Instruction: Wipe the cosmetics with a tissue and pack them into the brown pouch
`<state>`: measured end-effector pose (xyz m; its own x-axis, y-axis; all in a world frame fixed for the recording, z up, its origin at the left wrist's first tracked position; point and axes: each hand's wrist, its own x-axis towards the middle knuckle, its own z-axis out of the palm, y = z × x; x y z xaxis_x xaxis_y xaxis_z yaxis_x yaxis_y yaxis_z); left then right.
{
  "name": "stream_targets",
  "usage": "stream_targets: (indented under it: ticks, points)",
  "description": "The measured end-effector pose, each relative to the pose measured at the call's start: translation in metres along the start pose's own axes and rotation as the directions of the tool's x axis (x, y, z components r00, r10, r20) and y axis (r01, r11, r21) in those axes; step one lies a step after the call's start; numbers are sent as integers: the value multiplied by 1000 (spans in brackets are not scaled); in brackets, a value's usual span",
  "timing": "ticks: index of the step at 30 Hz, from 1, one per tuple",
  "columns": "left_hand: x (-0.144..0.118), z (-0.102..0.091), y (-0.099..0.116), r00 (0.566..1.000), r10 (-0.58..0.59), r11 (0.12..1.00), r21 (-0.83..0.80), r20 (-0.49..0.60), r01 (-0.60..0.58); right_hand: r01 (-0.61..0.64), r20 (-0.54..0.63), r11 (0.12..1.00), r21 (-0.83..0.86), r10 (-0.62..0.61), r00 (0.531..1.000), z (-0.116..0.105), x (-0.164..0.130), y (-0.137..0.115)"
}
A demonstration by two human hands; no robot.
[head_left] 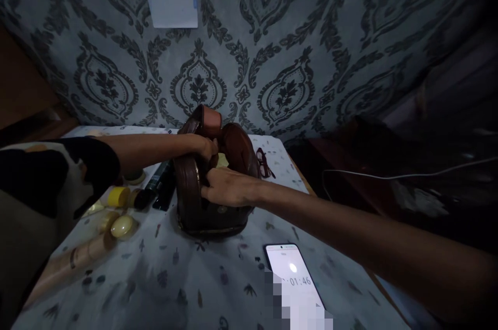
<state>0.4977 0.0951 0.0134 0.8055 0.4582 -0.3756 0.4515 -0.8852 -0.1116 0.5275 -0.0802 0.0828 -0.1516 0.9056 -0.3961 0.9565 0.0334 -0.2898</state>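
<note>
A dark brown leather bag (pixel 212 218) stands upright on the table with its zipped top open. My left hand (pixel 206 148) reaches over the left rim into the opening. Its fingers are curled and partly hidden, so what they hold cannot be made out. My right hand (pixel 229 187) crosses the front of the bag, its fingers closed on the zipper edge. Something pale yellow (pixel 222 160) shows inside the bag between the hands.
Left of the bag lie dark tubes (pixel 157 179), a yellow-capped container (pixel 119 196), a round gold-lidded jar (pixel 123 226) and a long beige bottle (pixel 78 257). Red-framed glasses (pixel 263 163) lie to the right. A lit phone (pixel 293 273) showing a timer lies in front. Patterned wallpaper (pixel 241 60) rises behind.
</note>
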Motion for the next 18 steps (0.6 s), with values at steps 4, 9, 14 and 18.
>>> stream_targets:
  ticks: [4, 9, 14, 18]
  points:
    - [-8, -6, 6, 996, -54, 998, 36, 76, 52, 13, -7, 1000, 29, -13, 1000, 2, 0, 3]
    - [-24, -25, 13, 992, -48, 998, 34, 114, 44, 12, -60, 993, 117, -5, 998, 3, -3, 6]
    - [-37, -42, 21, 983, -33, 999, 7, 182, 32, -4, -81, 987, 159, 17, 997, 3, -5, 8]
    - [-40, -45, 26, 986, 44, 998, 29, 159, -49, 2, -62, 989, 148, 8, 998, 4, -4, 9]
